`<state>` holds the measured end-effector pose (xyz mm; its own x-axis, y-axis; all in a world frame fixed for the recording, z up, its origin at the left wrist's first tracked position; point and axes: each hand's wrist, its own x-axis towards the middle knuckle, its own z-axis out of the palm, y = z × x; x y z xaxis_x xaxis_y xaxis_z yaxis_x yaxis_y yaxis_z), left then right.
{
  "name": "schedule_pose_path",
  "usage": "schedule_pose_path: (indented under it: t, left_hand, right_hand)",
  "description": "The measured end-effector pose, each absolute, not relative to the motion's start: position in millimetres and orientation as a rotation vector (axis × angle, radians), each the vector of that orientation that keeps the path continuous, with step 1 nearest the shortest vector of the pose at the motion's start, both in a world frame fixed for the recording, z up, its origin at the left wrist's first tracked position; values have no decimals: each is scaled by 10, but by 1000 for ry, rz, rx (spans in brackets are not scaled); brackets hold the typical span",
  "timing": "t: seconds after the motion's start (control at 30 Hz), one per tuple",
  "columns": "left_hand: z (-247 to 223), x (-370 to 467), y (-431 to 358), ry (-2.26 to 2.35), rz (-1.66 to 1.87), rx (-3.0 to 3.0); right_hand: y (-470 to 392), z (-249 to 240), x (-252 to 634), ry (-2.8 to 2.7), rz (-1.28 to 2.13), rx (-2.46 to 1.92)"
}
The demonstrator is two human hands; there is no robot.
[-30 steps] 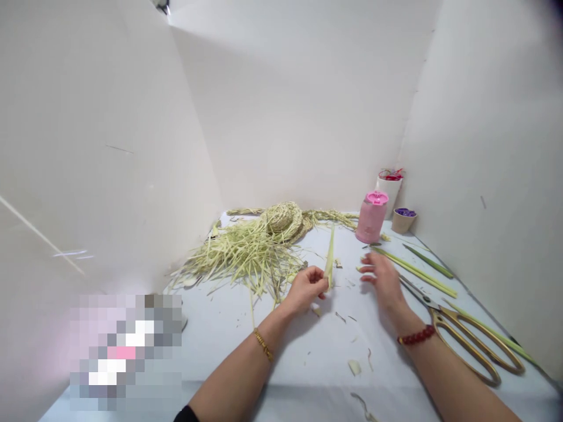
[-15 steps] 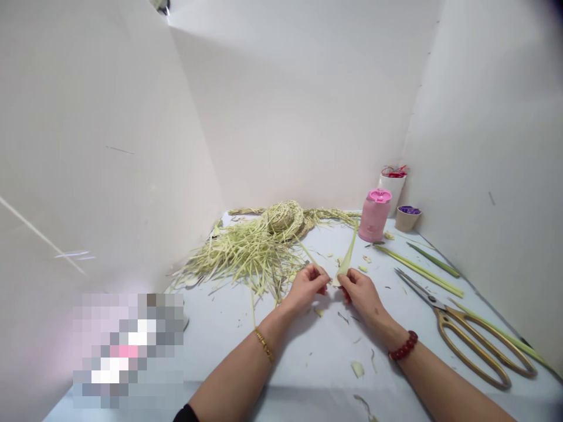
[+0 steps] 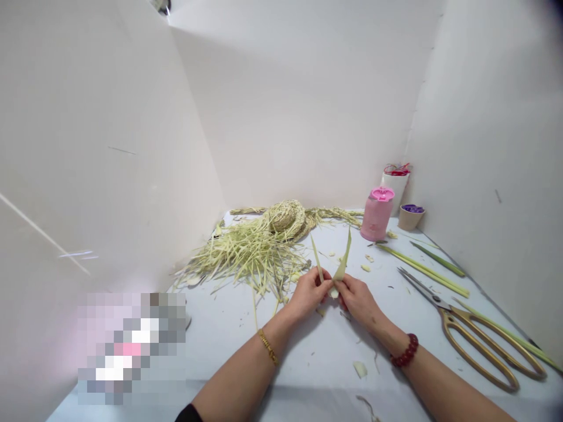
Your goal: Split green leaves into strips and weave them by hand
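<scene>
Close together above the middle of the table, both hands pinch pale green leaf. My left hand (image 3: 307, 293) is closed on a narrow leaf strip (image 3: 315, 252) that points up and away. My right hand (image 3: 358, 298) is closed on a wider leaf piece (image 3: 343, 261), which tapers to a tip at the top. A pale end of leaf shows below the fingertips, between the two hands. Whether the two pieces join there I cannot tell. Beyond the left hand lies a loose heap of shredded leaf strips (image 3: 246, 255).
A coiled straw braid (image 3: 285, 218) lies at the back. Large scissors with gold handles (image 3: 479, 340) lie at the right, near green stalks (image 3: 426, 271). A pink bottle (image 3: 377, 217) and a small cup of purple things (image 3: 411, 218) stand back right. Leaf scraps (image 3: 359, 368) dot the table.
My hands have drawn together until the fingertips nearly meet. The narrow strip now stands more upright, and a pale leaf end shows between the fingers.
</scene>
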<state>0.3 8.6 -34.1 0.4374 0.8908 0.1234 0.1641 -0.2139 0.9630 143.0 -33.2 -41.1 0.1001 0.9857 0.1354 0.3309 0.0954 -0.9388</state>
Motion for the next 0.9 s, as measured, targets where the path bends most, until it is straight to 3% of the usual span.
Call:
schedule_pose_path:
  t: [0.27,0.9]
  left_hand:
    - [-309,-20,107,953,859,1745]
    - [-229,-47,81,810,645,1675]
  right_hand:
    - [-319,-408,1475,-1321,1099,-1326]
    - [-363,-361,1449,-1406,1095,-1329]
